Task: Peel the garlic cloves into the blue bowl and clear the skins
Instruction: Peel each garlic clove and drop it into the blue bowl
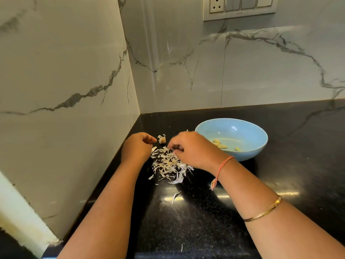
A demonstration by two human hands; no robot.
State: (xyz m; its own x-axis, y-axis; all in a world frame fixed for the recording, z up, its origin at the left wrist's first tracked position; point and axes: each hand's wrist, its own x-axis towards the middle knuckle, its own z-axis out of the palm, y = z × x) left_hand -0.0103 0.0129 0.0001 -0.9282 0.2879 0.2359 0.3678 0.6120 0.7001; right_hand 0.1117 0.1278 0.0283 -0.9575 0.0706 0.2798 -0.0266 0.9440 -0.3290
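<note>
A pile of white garlic skins point(169, 166) lies on the black counter between my hands. My right hand point(194, 150) reaches over the pile from the right, its fingertips curled down into the upper skins and pinching some. My left hand point(137, 148) hovers at the pile's left edge with its fingers loosely curled; I see nothing in it. A dry garlic root stub point(162, 140) sits just beyond the pile, between the two hands. The blue bowl point(257, 135) stands to the right behind my right hand and holds several peeled cloves point(221, 146).
The black counter point(280, 174) runs into a corner of marble walls at left and back. Stray skin bits point(175, 196) lie nearer to me on the counter. A socket and switch panel point(239, 7) is on the back wall.
</note>
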